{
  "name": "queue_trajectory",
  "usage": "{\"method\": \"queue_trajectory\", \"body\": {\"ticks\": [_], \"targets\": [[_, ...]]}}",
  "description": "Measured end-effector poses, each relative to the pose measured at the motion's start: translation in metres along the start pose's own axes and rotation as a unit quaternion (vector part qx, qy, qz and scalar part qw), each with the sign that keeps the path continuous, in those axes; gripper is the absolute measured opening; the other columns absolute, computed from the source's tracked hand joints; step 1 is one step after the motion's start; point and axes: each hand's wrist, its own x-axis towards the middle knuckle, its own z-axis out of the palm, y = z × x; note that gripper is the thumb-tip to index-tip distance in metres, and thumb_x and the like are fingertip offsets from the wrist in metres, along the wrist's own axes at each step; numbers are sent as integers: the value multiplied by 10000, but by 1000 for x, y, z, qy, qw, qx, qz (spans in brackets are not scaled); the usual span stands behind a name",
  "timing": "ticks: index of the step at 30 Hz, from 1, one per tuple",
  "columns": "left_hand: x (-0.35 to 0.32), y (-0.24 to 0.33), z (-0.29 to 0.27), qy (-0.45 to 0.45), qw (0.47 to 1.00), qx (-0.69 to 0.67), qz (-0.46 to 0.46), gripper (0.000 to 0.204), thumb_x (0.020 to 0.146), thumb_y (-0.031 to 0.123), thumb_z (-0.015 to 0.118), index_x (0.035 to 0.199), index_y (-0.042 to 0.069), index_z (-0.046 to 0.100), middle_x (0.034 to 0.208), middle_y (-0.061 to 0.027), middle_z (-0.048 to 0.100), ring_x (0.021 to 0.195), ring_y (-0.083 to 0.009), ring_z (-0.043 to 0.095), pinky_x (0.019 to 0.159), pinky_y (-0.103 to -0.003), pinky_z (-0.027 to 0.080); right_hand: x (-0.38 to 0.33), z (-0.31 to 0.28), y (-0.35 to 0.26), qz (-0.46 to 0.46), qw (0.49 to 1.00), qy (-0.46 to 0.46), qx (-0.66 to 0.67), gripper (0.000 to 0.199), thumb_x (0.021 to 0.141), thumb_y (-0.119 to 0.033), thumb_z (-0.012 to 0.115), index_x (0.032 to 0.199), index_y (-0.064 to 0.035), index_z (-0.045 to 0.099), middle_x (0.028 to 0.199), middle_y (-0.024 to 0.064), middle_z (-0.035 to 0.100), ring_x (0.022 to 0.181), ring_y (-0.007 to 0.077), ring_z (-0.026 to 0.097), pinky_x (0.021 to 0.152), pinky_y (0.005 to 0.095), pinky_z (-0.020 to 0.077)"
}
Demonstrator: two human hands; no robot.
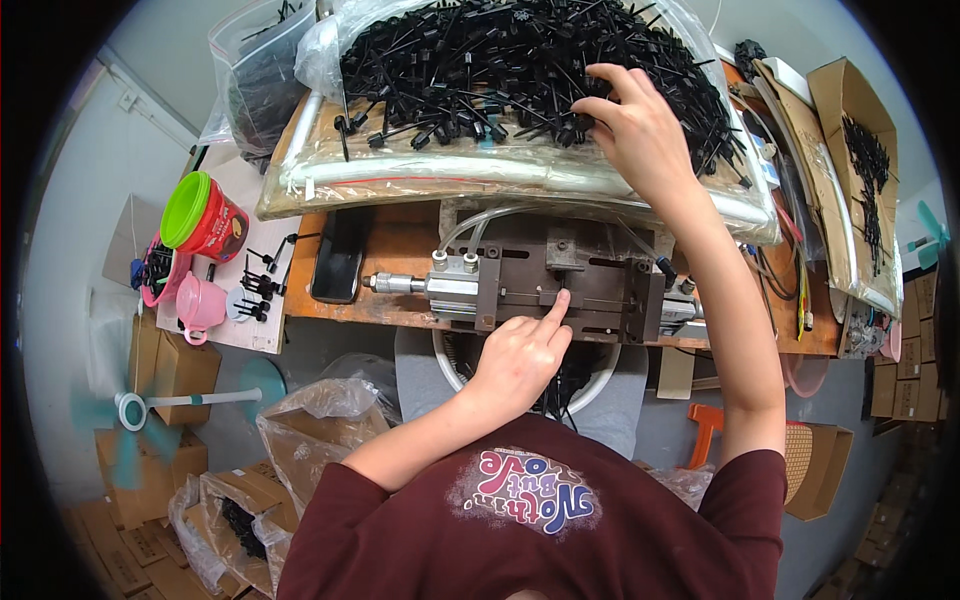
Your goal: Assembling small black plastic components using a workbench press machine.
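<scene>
My left hand (524, 358) points its index finger onto the middle of a dark metal fixture (520, 262), below a small raised block (565, 250). Its other fingers are curled and grip nothing I can see. Whatever lies under that fingertip is too small to make out. At the back, my right hand (640, 125) hangs over the near right side of a heap of thin black plastic parts (470, 70), each a stem with a thicker head. Thumb and index are apart, with no part clearly between them. The heap rests on a plastic-covered tray (400, 175).
Silver air cylinders (452, 292) with clear hoses flank the fixture. Left of it lie a black phone (340, 255), a red bucket (222, 225) with a green rim, a pink cup (201, 305) and loose black parts. An open cardboard box (850, 110) stands right; a white-rimmed tub (600, 385) sits below.
</scene>
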Motion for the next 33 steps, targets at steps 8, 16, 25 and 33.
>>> {"method": "queue_trajectory", "body": {"ticks": [8,16,25,33], "targets": [[3,-1,-20,-43,995,-86,-29,307,781,85,780,1062,44,662,1318,-162,625,764,-226,709,630,-288,569,-26,-38,1,171,970,-41,166,191,808,-172,761,996,-139,771,971,0,653,858,211,648,716,343,530],[35,-1,-74,54,749,-626,-209,433,883,-88,660,1309,-46,591,1187,-142,639,1014,-205,679,807,-284,609,-79,-73,-59,-8,985,-36,166,452,658,-20,696,1102,-102,719,1039,76,666,832,235,654,675,349,548],[8,15,-58,123,920,-359,-100,371,757,-109,717,1114,-9,703,1018,-91,630,892,-143,683,752,-261,624,-119,-66,-80,114,969,3,220,544,678,127,632,1182,-65,709,1046,111,653,773,234,654,662,324,548],[-19,1,-7,24,997,-74,6,275,757,35,743,1028,26,697,1365,-150,593,944,-293,700,900,-374,569,-134,-76,-100,230,909,49,344,455,771,15,704,1223,23,663,1148,161,637,999,270,666,862,351,536]]}}
